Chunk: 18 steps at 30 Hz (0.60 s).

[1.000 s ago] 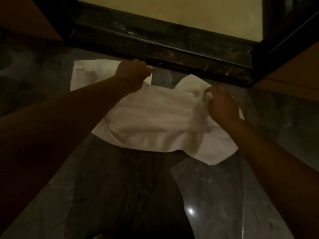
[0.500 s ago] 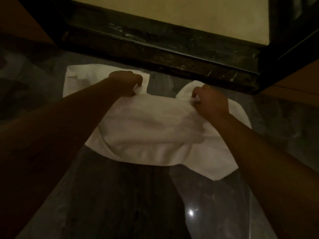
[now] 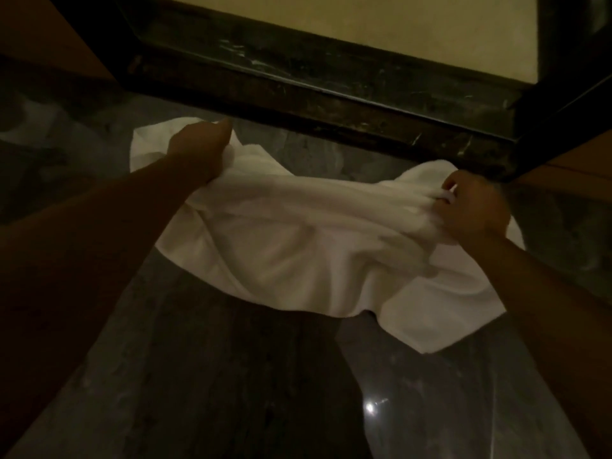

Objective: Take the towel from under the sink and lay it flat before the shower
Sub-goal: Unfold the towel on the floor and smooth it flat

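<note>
From my head view, I look down at a white towel (image 3: 298, 253) lying bunched on the dark marble floor (image 3: 212, 376), just on my side of the dark stone shower threshold (image 3: 331, 104) that runs across from ten o'clock to three o'clock. My left hand (image 3: 202, 150), at about eleven o'clock, is closed in a fist around the towel's far edge, with a corner of cloth showing beyond it. My right hand (image 3: 473, 207), at about two o'clock and close to the threshold's corner post, pinches a gathered fold of the same edge between curled fingers. The cloth between my hands is pulled into long wrinkles and is not flat; its near edge sags toward six o'clock, and a loose corner lies on the floor at about four o'clock. A small light glints off the floor near five o'clock.
</note>
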Each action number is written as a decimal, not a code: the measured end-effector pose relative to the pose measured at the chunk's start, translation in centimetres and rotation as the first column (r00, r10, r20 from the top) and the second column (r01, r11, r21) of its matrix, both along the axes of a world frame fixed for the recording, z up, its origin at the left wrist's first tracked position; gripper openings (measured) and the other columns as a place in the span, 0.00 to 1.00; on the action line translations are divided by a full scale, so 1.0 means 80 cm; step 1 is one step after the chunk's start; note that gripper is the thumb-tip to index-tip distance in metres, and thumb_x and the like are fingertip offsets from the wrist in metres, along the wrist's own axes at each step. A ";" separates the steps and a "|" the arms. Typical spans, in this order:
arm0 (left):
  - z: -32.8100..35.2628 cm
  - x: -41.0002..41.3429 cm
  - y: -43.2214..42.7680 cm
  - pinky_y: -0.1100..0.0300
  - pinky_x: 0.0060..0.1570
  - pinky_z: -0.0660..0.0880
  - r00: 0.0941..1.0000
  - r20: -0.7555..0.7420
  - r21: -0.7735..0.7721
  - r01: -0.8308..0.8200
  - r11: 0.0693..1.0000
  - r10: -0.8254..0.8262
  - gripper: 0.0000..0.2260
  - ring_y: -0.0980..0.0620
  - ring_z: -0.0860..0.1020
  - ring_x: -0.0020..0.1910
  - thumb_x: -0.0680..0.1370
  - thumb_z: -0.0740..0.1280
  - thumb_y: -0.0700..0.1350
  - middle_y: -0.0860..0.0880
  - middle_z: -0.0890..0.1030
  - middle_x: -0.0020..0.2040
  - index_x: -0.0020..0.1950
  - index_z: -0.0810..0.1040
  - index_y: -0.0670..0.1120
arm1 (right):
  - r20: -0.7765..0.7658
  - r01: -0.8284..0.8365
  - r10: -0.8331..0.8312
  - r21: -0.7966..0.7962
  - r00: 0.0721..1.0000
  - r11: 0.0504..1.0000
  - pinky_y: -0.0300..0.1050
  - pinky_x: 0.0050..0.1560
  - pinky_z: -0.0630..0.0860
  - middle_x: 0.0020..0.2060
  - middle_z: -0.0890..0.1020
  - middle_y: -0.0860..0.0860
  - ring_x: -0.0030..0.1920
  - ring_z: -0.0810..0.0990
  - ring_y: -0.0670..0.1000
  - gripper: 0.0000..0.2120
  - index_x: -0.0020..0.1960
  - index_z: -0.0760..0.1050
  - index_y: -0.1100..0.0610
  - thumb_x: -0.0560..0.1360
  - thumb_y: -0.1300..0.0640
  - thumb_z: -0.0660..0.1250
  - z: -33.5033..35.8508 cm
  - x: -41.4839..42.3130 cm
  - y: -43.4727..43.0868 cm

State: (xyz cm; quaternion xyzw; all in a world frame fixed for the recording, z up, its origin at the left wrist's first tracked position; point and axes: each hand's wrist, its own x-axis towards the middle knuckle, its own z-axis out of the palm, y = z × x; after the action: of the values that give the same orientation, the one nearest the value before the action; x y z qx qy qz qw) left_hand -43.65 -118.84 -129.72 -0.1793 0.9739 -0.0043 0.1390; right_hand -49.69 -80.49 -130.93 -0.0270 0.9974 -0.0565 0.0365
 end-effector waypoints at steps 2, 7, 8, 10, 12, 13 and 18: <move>0.001 0.001 0.003 0.43 0.54 0.73 0.995 -0.101 0.004 -0.001 1.000 0.001 0.15 0.36 0.75 0.56 0.75 0.65 0.35 0.36 0.76 0.57 0.62 0.70 0.40 | -0.003 0.052 -0.052 -0.058 0.999 0.997 0.50 0.43 0.74 0.49 0.80 0.58 0.49 0.79 0.60 0.08 0.50 0.76 0.53 0.71 0.57 0.69 0.001 -0.004 -0.004; 0.023 0.009 0.023 0.46 0.46 0.71 0.947 -0.285 -0.015 0.148 0.989 -0.146 0.11 0.37 0.75 0.53 0.77 0.63 0.38 0.38 0.75 0.57 0.59 0.73 0.42 | -0.080 -0.011 0.003 -0.100 0.997 0.995 0.49 0.46 0.71 0.57 0.75 0.58 0.54 0.76 0.60 0.13 0.57 0.75 0.54 0.73 0.61 0.66 0.009 0.014 -0.027; 0.028 0.015 0.027 0.46 0.47 0.71 0.926 -0.330 -0.024 0.186 0.982 -0.184 0.11 0.38 0.75 0.53 0.78 0.63 0.39 0.39 0.75 0.57 0.59 0.74 0.42 | -0.110 -0.045 0.032 -0.124 0.993 0.991 0.51 0.49 0.72 0.59 0.74 0.57 0.56 0.75 0.60 0.14 0.58 0.74 0.54 0.72 0.60 0.65 0.013 0.024 -0.034; 0.035 0.034 0.034 0.47 0.48 0.72 0.871 -0.414 -0.006 0.287 0.958 -0.263 0.10 0.38 0.75 0.54 0.77 0.64 0.41 0.39 0.76 0.57 0.58 0.76 0.41 | -0.156 -0.160 0.137 -0.144 0.978 0.977 0.54 0.55 0.70 0.58 0.74 0.57 0.58 0.73 0.59 0.15 0.58 0.73 0.54 0.72 0.58 0.65 0.021 0.049 -0.049; 0.040 0.062 0.041 0.47 0.46 0.73 0.796 -0.455 0.017 0.456 0.890 -0.400 0.09 0.38 0.77 0.52 0.76 0.65 0.41 0.38 0.78 0.55 0.55 0.78 0.41 | -0.153 -0.316 0.294 -0.147 0.943 0.937 0.53 0.55 0.68 0.54 0.76 0.56 0.55 0.74 0.58 0.13 0.57 0.75 0.54 0.72 0.57 0.65 0.026 0.079 -0.069; 0.041 0.079 0.044 0.47 0.44 0.74 0.749 -0.444 0.002 0.549 0.836 -0.491 0.09 0.38 0.78 0.49 0.75 0.66 0.41 0.38 0.79 0.52 0.53 0.79 0.40 | -0.140 -0.389 0.368 -0.174 0.919 0.905 0.52 0.53 0.69 0.51 0.78 0.55 0.52 0.75 0.57 0.12 0.55 0.76 0.54 0.71 0.57 0.65 0.028 0.098 -0.081; 0.023 0.157 0.042 0.51 0.39 0.78 0.701 -0.208 0.087 0.707 0.702 -0.682 0.15 0.43 0.81 0.41 0.74 0.62 0.53 0.44 0.82 0.45 0.50 0.80 0.45 | -0.092 -0.645 0.643 -0.220 0.761 0.732 0.46 0.36 0.75 0.43 0.81 0.53 0.42 0.80 0.57 0.12 0.45 0.78 0.55 0.70 0.49 0.61 0.018 0.182 -0.140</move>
State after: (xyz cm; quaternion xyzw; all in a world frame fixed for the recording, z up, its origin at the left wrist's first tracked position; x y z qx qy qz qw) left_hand -31.10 -115.45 -127.84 0.2141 0.9742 0.0360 0.0622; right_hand -35.10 -91.72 -129.47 -0.3748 0.9122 -0.1594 0.0454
